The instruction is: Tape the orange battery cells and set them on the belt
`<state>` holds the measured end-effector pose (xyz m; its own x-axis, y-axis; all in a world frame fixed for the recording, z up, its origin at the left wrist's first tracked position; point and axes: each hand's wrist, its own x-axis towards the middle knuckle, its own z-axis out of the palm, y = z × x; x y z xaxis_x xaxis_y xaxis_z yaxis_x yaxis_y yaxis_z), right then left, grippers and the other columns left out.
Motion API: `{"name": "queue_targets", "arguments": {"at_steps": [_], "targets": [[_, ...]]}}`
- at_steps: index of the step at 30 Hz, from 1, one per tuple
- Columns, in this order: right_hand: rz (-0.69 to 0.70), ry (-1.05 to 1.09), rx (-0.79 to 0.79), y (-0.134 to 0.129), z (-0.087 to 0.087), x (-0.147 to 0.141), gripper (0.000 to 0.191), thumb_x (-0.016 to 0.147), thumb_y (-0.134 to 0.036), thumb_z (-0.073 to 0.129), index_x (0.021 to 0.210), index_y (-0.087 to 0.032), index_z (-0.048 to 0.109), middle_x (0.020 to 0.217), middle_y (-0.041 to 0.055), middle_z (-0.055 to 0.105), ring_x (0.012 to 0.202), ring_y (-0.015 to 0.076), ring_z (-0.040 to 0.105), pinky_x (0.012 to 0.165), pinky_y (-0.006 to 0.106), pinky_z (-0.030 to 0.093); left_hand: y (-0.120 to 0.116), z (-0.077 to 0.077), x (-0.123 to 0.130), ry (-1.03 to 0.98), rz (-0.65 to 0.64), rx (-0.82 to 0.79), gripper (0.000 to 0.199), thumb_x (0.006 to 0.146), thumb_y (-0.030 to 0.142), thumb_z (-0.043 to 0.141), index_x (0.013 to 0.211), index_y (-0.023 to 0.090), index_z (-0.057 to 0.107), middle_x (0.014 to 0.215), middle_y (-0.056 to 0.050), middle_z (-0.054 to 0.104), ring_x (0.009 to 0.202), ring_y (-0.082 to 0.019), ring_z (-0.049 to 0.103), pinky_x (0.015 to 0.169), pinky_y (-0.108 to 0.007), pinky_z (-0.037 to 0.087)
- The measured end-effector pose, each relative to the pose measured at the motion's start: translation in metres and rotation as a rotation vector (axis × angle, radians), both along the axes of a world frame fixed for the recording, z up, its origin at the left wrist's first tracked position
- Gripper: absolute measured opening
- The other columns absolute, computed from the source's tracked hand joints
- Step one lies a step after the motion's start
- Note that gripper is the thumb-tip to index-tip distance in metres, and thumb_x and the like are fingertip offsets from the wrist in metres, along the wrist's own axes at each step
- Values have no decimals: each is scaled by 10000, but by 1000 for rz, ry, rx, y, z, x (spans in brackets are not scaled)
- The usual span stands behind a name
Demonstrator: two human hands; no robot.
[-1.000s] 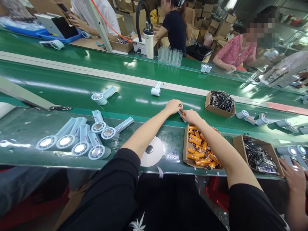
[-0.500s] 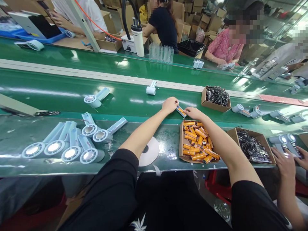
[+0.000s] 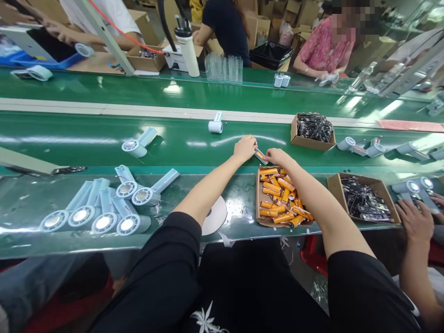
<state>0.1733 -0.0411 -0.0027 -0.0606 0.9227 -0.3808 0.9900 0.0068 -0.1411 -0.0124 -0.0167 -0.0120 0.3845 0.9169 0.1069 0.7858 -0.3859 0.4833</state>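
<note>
Both my hands are at a light blue handheld fan body [image 3: 261, 156] over the green belt. Its handle lies open at the top, with an orange battery showing inside. My left hand [image 3: 245, 148] is closed around the fan's head end, which its fingers mostly hide. At the other end of the handle, the fingers of my right hand [image 3: 276, 157] pinch the edge beside the battery. Just below my right hand stands a cardboard box [image 3: 258, 196] of loose orange batteries [image 3: 285, 196].
Several light blue fan bodies [image 3: 104, 222] lie at the left of the bench. A white tape roll [image 3: 217, 216] sits near my left forearm. Boxes of black circuit boards [image 3: 314, 131] [image 3: 367, 199] stand at the right. A co-worker's hands [image 3: 416, 219] hold fans at far right.
The camera view has shifted slightly, so the bench sits a little differently. My hands keep hold of the fan body in nearly the same place, with small finger movements.
</note>
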Motion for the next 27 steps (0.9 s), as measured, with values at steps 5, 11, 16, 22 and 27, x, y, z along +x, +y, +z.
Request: {"name": "queue_targets", "arguments": {"at_steps": [5, 11, 16, 22, 27], "targets": [[-103, 1, 110, -18, 38, 1, 410, 984, -513, 770, 1226, -183, 783, 1297, 198, 772, 1161, 334, 731, 913, 367, 542, -9, 30, 10, 77, -23, 40, 297, 1042, 165, 510, 1210, 164, 754, 1369, -161, 701, 1319, -285, 590, 1126, -410, 509], [-72, 188, 328, -102, 69, 34, 399, 1105, -505, 532, 1262, -212, 752, 989, 85, 800, 914, 235, 730, 797, 312, 503, -121, 39, -67, 164, -252, 215, 527, 1020, 303, 652, 1534, 209, 585, 1563, -130, 620, 1438, -309, 499, 1254, -468, 421], [98, 714, 240, -237, 58, 69, 387, 1002, -571, 686, 1029, -203, 802, 652, 1, 678, 546, 157, 567, 565, 281, 431, -266, -2, -208, 385, -198, 54, 578, 937, 440, 759, 1490, 322, 638, 1626, -87, 592, 1504, -437, 444, 1141, -607, 501], [104, 980, 265, -301, 45, 31, 271, 1050, -491, 699, 1020, -236, 788, 856, 48, 781, 644, 161, 653, 596, 271, 508, -309, -4, -244, 355, -110, 15, 485, 954, 340, 711, 1434, 282, 677, 1606, -151, 577, 1469, -462, 447, 1116, -681, 519], [49, 1081, 7, -292, 43, -39, 491, 1012, -554, 727, 1402, -261, 668, 971, 48, 791, 583, 154, 619, 531, 277, 488, -291, 30, -191, 123, -125, 363, 553, 870, 496, 838, 1344, 270, 663, 1474, -150, 638, 1544, -451, 379, 1231, -651, 456]]}}
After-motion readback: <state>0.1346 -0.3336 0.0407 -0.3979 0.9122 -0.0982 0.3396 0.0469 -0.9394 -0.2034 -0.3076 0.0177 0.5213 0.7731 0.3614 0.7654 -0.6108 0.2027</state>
